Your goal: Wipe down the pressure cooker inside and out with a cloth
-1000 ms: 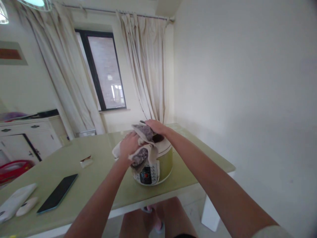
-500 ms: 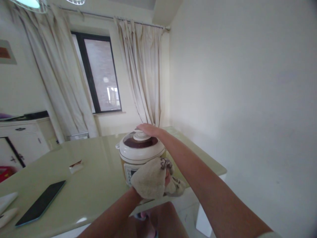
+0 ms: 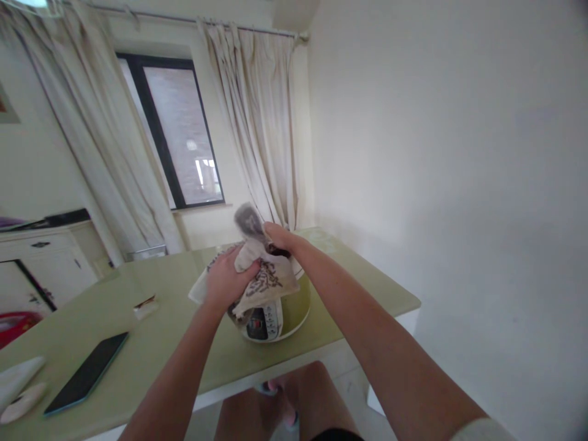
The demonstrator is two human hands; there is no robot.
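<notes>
An electric cooker point(image 3: 296, 309) with a pale green body and a button panel stands on the table, its upper part mostly covered by a cream cloth point(image 3: 269, 285) with brown print. My left hand point(image 3: 227, 278) grips the bunched cloth against the cooker's upper left side, thumb pointing right. Behind the cloth, my right hand point(image 3: 279, 237) is closed at the top of the lid, by the knob. Its fingertips and the knob are largely hidden. One end of the cloth sticks up, blurred, beside the right hand.
On the table point(image 3: 174, 343) at left lie a dark tablet or phone point(image 3: 87, 373), a white object point(image 3: 22, 401) and a small packet point(image 3: 146, 306). The table's front edge lies just before my knees. A wall rises at right; curtains point(image 3: 257, 122) hang behind.
My left hand has moved up from the cooker's front to its upper left side with the cloth, which now spreads over the lid. The cooker's panel now faces farther right. My right hand stays at the lid.
</notes>
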